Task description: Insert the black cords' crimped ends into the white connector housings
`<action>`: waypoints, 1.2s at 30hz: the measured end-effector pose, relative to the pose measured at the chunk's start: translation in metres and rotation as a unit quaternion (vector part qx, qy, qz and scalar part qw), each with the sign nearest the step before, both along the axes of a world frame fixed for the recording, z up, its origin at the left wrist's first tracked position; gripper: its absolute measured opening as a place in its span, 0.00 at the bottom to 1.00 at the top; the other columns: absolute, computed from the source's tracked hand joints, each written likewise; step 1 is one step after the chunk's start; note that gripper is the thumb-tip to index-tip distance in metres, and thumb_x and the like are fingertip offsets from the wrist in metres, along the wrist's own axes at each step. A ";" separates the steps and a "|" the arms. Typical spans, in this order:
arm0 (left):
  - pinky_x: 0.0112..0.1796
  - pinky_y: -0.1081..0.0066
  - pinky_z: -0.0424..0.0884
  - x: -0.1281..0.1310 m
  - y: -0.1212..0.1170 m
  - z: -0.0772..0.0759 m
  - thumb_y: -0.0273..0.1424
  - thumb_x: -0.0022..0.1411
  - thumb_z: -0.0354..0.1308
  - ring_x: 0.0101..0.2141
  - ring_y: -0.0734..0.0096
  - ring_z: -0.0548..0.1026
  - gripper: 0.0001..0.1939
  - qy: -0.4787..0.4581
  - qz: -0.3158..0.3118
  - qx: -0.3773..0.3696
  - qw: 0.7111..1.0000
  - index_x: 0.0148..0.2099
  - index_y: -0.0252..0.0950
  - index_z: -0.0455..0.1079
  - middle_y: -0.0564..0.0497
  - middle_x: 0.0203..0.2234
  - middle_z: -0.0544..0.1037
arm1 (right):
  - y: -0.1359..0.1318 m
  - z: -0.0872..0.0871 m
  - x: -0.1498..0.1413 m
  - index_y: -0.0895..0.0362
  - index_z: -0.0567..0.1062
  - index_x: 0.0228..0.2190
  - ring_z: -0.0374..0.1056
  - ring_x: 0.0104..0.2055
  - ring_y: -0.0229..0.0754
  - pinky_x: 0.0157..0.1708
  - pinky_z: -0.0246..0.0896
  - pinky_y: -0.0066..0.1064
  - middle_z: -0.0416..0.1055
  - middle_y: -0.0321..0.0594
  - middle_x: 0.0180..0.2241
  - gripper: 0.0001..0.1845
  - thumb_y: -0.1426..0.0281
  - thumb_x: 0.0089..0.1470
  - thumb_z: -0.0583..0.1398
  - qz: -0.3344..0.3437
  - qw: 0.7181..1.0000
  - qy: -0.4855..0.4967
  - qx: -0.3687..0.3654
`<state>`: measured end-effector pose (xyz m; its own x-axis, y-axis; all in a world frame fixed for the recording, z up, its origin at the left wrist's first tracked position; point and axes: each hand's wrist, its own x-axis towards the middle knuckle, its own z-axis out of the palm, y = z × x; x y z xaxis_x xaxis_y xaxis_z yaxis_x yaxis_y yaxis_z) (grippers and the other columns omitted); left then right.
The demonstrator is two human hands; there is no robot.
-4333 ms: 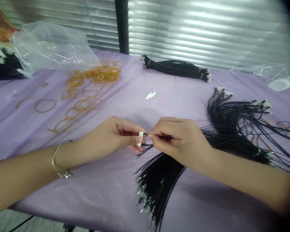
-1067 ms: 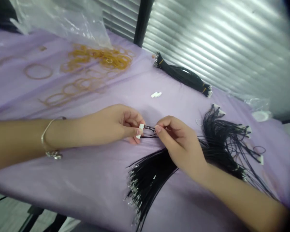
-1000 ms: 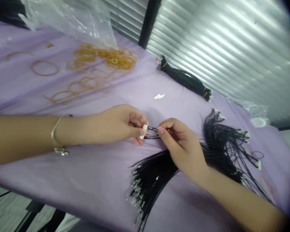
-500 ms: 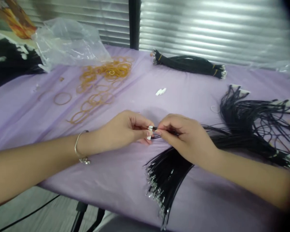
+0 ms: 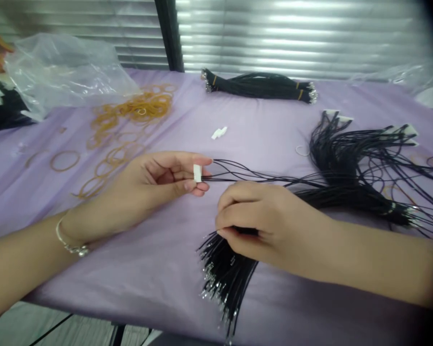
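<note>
My left hand (image 5: 155, 180) pinches a small white connector housing (image 5: 197, 174) between thumb and fingers. Several thin black wires (image 5: 245, 179) run from the housing to the right across the purple cover. Curled closed, my right hand (image 5: 270, 223) hovers over the near bundle of black wires (image 5: 225, 281), whose bare metal-tipped ends fan out toward the front edge. Its thumb and forefinger meet near the bundle's upper end; whatever lies between them is hidden.
Orange rubber bands (image 5: 147, 108) lie scattered at the left beside a clear plastic bag (image 5: 68, 72). A tied wire bundle (image 5: 260, 86) rests at the back. Loose white housings (image 5: 219, 132) sit mid-table. Wires with white connectors (image 5: 335, 154) heap up at the right.
My right hand has left the connector and moved down over the near wire bundle. My left hand still holds the housing, now turned with its wires more exposed. The view has shifted right.
</note>
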<state>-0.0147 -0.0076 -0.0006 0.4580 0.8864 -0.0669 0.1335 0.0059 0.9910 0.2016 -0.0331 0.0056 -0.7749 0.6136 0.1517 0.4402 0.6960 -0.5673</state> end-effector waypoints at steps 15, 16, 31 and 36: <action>0.24 0.76 0.59 0.003 0.010 -0.006 0.41 0.62 0.52 0.23 0.79 0.66 0.16 0.239 0.023 0.208 0.948 0.29 0.36 0.72 0.56 0.21 0.73 | 0.002 -0.009 0.001 0.57 0.68 0.30 0.59 0.37 0.34 0.41 0.54 0.27 0.64 0.35 0.34 0.07 0.73 0.58 0.51 0.053 0.989 -0.139 -0.018; 0.23 0.75 0.58 0.002 0.010 -0.006 0.40 0.62 0.52 0.22 0.79 0.66 0.16 0.258 0.009 0.220 0.941 0.27 0.36 0.71 0.56 0.20 0.73 | 0.001 -0.009 0.001 0.58 0.68 0.30 0.59 0.38 0.34 0.42 0.53 0.27 0.64 0.36 0.35 0.07 0.73 0.58 0.51 0.047 0.989 -0.140 -0.010; 0.33 0.84 0.66 0.009 -0.001 0.009 0.28 0.58 0.55 0.32 0.79 0.73 0.06 0.124 -0.084 -0.118 0.982 0.36 0.34 0.73 0.58 0.29 0.76 | 0.009 0.003 -0.005 0.59 0.72 0.26 0.58 0.23 0.24 0.26 0.51 0.18 0.67 0.29 0.23 0.05 0.74 0.51 0.56 -0.144 0.989 -0.025 -0.010; 0.31 0.88 0.64 0.011 0.000 0.005 0.25 0.57 0.57 0.30 0.84 0.72 0.05 0.075 -0.063 -0.167 0.981 0.35 0.34 0.74 0.58 0.29 0.76 | 0.012 0.002 -0.003 0.57 0.72 0.24 0.56 0.20 0.23 0.22 0.50 0.18 0.65 0.26 0.19 0.06 0.72 0.50 0.56 -0.188 0.981 -0.020 -0.039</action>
